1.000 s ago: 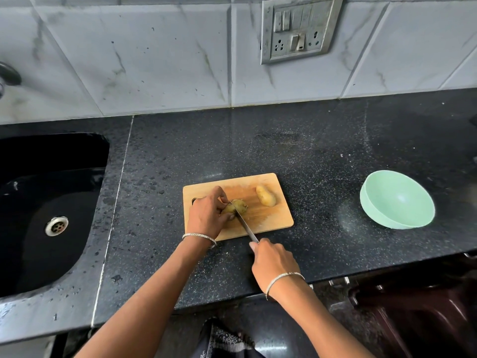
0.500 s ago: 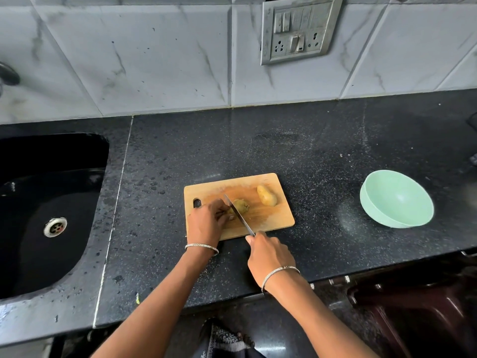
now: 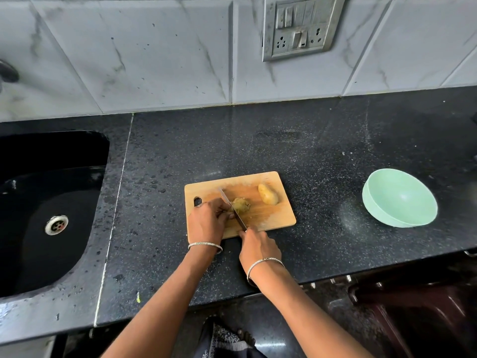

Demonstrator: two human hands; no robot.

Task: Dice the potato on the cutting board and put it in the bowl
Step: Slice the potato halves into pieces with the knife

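Head view: pinning potato piece with curled left grip, clutching knife in right grip, blade slanted across the cutting board.

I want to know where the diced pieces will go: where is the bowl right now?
In the head view the green bowl sits on the black counter at the right, apart from the cutting board.

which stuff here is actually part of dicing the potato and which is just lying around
Part of the job: cutting board, potato piece being cut, other potato piece, knife, left hand holding the piece, right hand gripping the knife, empty green bowl.

Just there: black sink, switch and socket panel.
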